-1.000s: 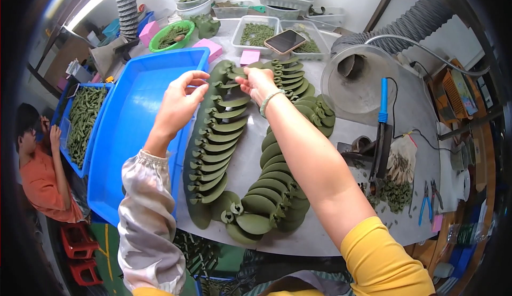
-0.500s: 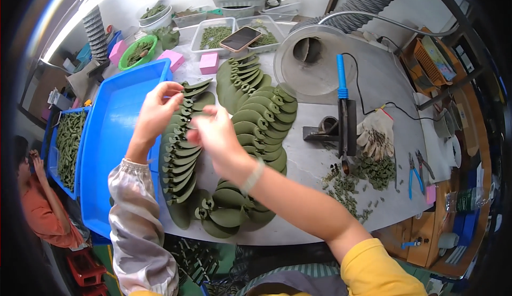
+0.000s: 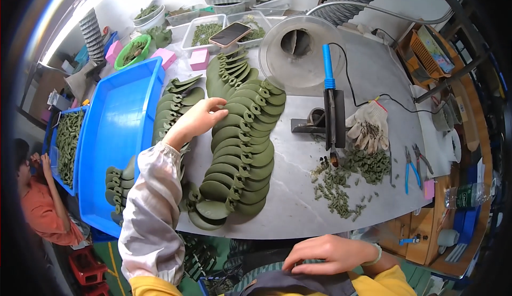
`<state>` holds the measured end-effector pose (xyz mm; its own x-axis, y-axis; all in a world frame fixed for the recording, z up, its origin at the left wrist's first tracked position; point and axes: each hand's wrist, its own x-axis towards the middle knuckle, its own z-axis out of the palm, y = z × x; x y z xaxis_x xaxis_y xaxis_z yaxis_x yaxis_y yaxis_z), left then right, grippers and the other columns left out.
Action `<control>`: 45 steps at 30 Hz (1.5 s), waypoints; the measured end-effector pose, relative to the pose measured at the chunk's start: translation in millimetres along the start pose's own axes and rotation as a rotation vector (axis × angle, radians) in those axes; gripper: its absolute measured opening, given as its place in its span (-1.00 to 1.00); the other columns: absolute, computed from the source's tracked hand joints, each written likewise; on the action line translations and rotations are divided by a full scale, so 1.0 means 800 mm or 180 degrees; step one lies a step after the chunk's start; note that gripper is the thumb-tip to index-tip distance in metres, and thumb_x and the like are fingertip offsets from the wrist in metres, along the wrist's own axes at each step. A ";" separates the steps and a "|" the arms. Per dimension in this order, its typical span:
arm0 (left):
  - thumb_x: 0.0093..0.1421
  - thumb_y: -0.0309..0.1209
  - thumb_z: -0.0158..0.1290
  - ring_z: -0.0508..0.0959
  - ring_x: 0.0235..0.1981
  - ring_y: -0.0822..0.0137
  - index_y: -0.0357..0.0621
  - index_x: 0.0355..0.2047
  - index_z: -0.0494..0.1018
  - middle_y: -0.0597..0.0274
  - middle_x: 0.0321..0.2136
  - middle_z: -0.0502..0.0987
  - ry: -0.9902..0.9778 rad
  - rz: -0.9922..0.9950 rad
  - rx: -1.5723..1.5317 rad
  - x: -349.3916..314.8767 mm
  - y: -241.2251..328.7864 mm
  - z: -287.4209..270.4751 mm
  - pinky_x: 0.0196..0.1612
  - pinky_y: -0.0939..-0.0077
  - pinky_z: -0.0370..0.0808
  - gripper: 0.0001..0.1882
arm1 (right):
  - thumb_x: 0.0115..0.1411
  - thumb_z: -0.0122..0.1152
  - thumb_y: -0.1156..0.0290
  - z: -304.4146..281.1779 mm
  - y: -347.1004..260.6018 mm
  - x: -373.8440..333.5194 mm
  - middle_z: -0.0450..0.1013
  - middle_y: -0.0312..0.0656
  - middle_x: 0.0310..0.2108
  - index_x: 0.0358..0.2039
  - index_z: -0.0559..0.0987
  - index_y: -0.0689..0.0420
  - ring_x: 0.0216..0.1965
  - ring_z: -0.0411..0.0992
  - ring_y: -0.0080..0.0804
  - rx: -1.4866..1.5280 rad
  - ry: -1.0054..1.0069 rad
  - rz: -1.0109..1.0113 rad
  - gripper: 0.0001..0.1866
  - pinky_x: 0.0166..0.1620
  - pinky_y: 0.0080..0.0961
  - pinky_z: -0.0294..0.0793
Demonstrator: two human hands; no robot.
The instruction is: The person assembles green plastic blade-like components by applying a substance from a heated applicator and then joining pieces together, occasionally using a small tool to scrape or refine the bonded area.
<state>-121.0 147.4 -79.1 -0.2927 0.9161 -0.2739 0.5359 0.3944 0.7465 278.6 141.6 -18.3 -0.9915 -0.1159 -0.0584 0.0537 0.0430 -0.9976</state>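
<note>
Long overlapping rows of dark green, rounded flat pieces with small hooked tabs [image 3: 229, 160] lie on the grey worktop [image 3: 304, 189]. My left hand [image 3: 196, 119] hovers over the gap between the left row [image 3: 166, 104] and the middle rows. Its fingers point right, slightly bent and apart from the thumb, with nothing visible in them. The sleeved left forearm covers part of the left row. My right hand [image 3: 332, 254] rests low in front of my body, at the worktop's near edge, its fingers loosely stretched. Similar green pieces [image 3: 120, 186] lie in the blue tray [image 3: 114, 120].
A blue-handled tool in a black stand [image 3: 333, 114] is right of the rows, near green scraps [image 3: 368, 165] and a soiled glove [image 3: 370, 125]. Pliers [image 3: 409, 170] lie farther right. A phone [image 3: 230, 34] rests on clear boxes at the back. Another person [image 3: 45, 205] sits at left.
My right hand has left the left row and come down to the near edge. My left hand has moved right and slightly down. The view has shifted a little.
</note>
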 end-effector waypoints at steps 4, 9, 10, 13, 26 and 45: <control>0.33 -0.21 0.08 0.47 0.01 0.41 -0.15 0.18 0.39 0.25 0.01 0.52 -0.0048 -0.0795 -0.0805 0.000 0.019 0.007 0.01 0.54 0.39 -0.53 | 0.36 0.10 0.49 -0.010 0.010 -0.035 0.56 -0.22 -0.20 -0.05 0.57 0.25 -0.21 0.51 -0.50 0.1060 0.0674 0.0719 -0.79 -0.13 -0.54 0.48; 0.33 -0.16 0.09 0.42 -0.01 0.49 -0.13 0.21 0.37 0.29 0.00 0.49 -0.0263 -0.0777 -0.1399 -0.008 -0.005 0.003 0.05 0.46 0.38 -0.49 | 0.37 0.08 0.49 -0.011 0.019 -0.039 0.55 -0.22 -0.21 -0.05 0.57 0.28 -0.18 0.51 -0.57 0.1208 0.1097 0.0831 -0.79 -0.12 -0.60 0.50; 0.33 -0.16 0.09 0.42 -0.01 0.49 -0.13 0.21 0.37 0.29 0.00 0.49 -0.0271 -0.0793 -0.1398 -0.008 -0.009 0.004 0.05 0.46 0.38 -0.49 | 0.38 0.07 0.49 -0.013 0.021 -0.038 0.55 -0.23 -0.20 -0.05 0.57 0.28 -0.17 0.51 -0.59 0.1086 0.1099 0.0862 -0.79 -0.12 -0.61 0.50; 0.34 -0.17 0.07 0.45 0.02 0.50 -0.10 0.21 0.37 0.30 0.03 0.51 -0.0209 -0.0684 -0.1451 -0.010 -0.017 0.005 0.07 0.41 0.37 -0.51 | 0.33 0.12 0.48 -0.014 0.039 -0.010 0.52 -0.17 -0.27 -0.08 0.56 0.29 -0.29 0.51 -0.37 0.0213 0.1038 0.0609 -0.79 -0.17 -0.52 0.50; 0.35 -0.34 0.09 0.53 -0.01 0.45 -0.29 0.25 0.31 0.18 0.02 0.54 -0.0143 -0.0128 -0.2410 0.030 -0.032 0.035 0.09 0.54 0.47 -0.48 | 0.07 0.43 0.28 0.005 0.104 0.137 0.11 0.18 0.22 0.38 0.17 0.02 0.06 0.34 0.07 -0.2320 0.1791 -0.0139 -0.10 0.12 -0.17 0.39; -0.12 0.15 0.38 0.45 -0.02 0.03 -0.24 -0.13 0.40 -0.02 -0.12 0.45 0.1466 -0.0395 0.1050 0.089 -0.046 0.027 0.05 0.18 0.42 -0.22 | 0.21 0.31 0.40 0.015 0.064 0.071 0.20 0.02 0.20 0.30 0.25 0.19 -0.17 0.48 -0.21 -0.1460 0.1709 0.0111 -0.31 -0.08 -0.34 0.52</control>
<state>-144.6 199.9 -139.2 -0.6440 0.7650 -0.0003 0.6724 0.5661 0.4769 226.2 125.5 -72.8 -0.9177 0.3937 0.0539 0.1484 0.4653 -0.8726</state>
